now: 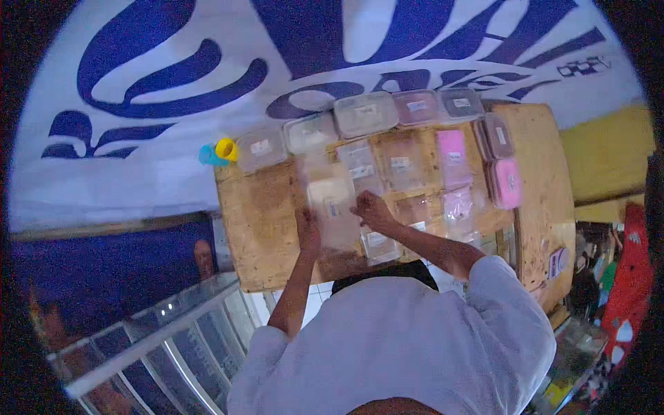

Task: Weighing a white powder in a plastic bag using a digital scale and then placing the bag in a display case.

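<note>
A translucent plastic container [332,210] with pale contents and a small label lies before me on the wooden table [264,223]. My left hand [308,231] lies along its left side, gripping the edge. At its right side is my right hand [374,211], its fingers curled in; blur hides whether they pinch anything. Just beyond the right hand lies a clear labelled packet [360,163]. Another clear packet [381,245] lies below that hand, near the table's front edge.
Lidded plastic boxes [365,111] line the table's back edge, with a yellow cup [226,149] and a blue cup [209,154] at the left end. Pink packets [451,150] and a pink-filled box [506,182] are at right. A glass display case [171,332] stands at lower left.
</note>
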Demonstrator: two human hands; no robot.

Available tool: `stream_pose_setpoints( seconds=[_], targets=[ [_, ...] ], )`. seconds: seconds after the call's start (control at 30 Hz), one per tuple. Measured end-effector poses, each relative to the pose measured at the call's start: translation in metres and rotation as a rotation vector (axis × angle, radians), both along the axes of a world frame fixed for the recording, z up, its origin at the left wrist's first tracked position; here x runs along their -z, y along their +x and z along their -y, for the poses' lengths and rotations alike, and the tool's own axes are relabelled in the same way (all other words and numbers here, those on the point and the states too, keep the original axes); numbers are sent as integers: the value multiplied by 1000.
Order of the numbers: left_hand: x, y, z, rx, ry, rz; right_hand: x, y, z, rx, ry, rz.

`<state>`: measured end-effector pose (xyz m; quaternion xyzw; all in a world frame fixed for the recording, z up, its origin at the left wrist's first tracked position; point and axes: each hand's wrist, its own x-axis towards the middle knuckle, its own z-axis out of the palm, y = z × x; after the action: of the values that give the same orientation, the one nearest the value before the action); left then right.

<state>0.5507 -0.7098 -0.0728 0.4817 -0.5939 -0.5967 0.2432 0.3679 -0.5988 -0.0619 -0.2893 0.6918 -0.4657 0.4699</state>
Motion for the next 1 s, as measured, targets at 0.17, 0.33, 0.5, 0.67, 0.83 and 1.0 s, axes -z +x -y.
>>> stream_pose_setpoints(
  seconds=[0.17, 0.33, 0.5, 0.67, 0.83, 1.0],
  targets=[
    [19, -5, -43, 120, -31, -52, -30, 9, -60, 242, -14, 152],
    [-6, -39, -74, 300, 93, 9, -32, 7, -124, 396, 26, 133],
    [-8, -65, -104, 373, 63, -15, -39, 5, -169, 554, -12, 129],
    [-1, -99, -129, 522, 122, -27, -51, -6, -215, 668, -8, 199],
    [-15, -141, -182, 628, 144, -62, -40, -23, -276, 801, -94, 125],
    [-52, -190, -254, 735, 111, -18, -50, -37, -345, 931, -17, 105]
  ],
)
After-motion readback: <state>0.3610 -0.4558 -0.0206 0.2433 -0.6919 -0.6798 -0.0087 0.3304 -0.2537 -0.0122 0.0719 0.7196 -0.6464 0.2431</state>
